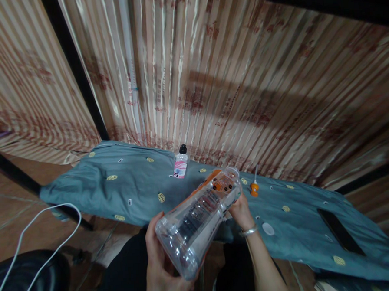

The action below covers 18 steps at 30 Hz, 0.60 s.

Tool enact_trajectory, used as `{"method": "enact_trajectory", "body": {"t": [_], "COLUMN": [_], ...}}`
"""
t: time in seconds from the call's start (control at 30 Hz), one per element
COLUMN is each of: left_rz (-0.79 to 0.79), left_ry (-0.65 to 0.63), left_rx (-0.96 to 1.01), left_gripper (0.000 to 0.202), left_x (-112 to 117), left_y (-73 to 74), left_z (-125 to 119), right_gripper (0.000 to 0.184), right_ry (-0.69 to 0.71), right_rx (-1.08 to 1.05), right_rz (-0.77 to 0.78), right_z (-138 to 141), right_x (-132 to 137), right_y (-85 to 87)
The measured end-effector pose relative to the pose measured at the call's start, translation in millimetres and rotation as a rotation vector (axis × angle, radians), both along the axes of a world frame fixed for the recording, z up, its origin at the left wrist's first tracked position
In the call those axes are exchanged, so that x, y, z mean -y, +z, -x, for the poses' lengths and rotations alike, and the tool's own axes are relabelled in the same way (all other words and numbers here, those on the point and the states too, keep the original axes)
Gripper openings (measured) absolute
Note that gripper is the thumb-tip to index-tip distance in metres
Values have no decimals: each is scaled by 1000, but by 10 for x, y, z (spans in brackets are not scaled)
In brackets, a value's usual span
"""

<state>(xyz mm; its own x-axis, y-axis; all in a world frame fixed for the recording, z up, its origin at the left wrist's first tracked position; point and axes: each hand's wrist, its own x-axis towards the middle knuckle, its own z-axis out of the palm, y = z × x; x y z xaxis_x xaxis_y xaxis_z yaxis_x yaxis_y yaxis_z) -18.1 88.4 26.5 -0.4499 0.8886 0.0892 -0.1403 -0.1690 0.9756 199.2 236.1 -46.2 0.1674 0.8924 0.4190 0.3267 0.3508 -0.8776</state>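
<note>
A large clear plastic bottle [198,219] with an orange and white label lies tilted between my two hands, its base toward me and its neck pointing up and right. My left hand [163,260] is wrapped around the base end. Near the neck, my right hand [242,210] grips the far side, its fingers partly hidden behind the bottle; a silver bracelet is on that wrist. Beyond the bottle, an orange pump top [254,189] with a pale tube lies on the cloth. A small clear bottle [180,163] with a black cap and pink label stands further back.
A green cloth [138,183] with pineapple prints covers the low surface before me. A dark phone-like slab [340,231] and a pale round disc [268,229] lie on its right side. Striped curtains [165,77] hang behind. A white cable [51,208] loops above a black round seat [32,280].
</note>
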Motion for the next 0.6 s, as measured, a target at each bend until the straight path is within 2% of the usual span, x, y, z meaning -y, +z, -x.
{"method": "enact_trajectory", "body": {"t": [0.33, 0.6], "left_rz": [-6, 20], "left_ry": [3, 9], "left_rx": [5, 72], "left_gripper": [96, 104], "left_x": [3, -7], "left_y": [42, 45], "left_z": [14, 6], "right_gripper": [73, 72], "right_ry": [15, 2], "right_rx": [-60, -59], "right_rz": [35, 51], "right_z": [0, -12], "right_x": [4, 9], "right_y": [-35, -42]}}
